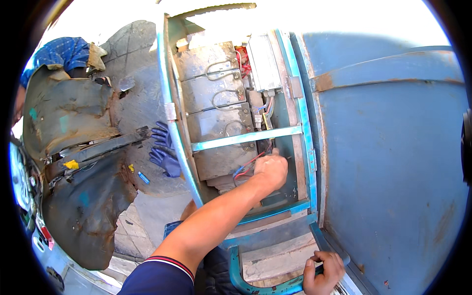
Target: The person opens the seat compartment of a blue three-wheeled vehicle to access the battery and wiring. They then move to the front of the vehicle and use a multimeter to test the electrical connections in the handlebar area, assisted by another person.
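Note:
My left hand [269,169] reaches from the lower left into a teal-framed compartment [193,146] holding grey battery blocks [204,73] with cable loops. Its fingers are closed among thin wires [246,167] below a crossbar [246,137]; what they hold is hidden. A silver finned box [263,61] with wiring at its lower end lies at the back right of the compartment. My right hand [323,272] grips a teal tubular rail [292,282] at the bottom right.
A blue panel [393,167] stands along the right. Torn dark mats [83,211], purple gloves [166,162] and a small blue cylinder [143,177] lie left of the frame. Another person in a blue patterned garment [61,51] is at the upper left.

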A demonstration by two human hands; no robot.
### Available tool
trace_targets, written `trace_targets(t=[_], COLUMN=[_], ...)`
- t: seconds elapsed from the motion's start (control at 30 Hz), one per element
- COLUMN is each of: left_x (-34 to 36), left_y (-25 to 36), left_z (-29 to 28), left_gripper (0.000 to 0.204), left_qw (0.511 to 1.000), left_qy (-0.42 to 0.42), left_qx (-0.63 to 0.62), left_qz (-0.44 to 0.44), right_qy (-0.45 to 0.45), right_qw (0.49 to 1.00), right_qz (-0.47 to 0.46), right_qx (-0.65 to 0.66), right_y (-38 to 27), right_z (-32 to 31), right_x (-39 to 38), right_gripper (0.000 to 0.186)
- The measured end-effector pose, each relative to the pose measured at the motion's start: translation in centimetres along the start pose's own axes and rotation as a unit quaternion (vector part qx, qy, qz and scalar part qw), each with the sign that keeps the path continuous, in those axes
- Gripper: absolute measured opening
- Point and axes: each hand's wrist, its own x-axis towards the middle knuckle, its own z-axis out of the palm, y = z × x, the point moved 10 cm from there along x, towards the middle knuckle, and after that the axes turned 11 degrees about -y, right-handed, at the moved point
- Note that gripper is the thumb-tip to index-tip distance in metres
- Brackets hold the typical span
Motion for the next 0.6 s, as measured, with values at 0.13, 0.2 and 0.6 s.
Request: trace_targets(t=[0.13,0.2,0.6], left_x=[-6.4,-10.1,-35.6], left_y=[-0.8,-1.0,-1.7], left_z=[-1.8,-2.4,2.6], left_gripper=[0.036,0.034,0.035], left_qw=[0.995,0.988,0.955], left_qy=[0.072,0.111,0.214], left_qx=[-0.069,-0.101,-0.207], left_qz=[-0.014,-0.028,0.011], right_qy=[0.045,0.067,0.133], right_qw=[0.999,0.997,0.989], right_qz=[-0.010,0.005,0.018], right_qx=[0.027,0.046,0.056], right_y=[1.6,1.0,1.2], right_z=[0.5,0.3,-0.5], right_x=[-1.5,-1.7,-3.1], right_gripper=[0.025,0.019,0.014])
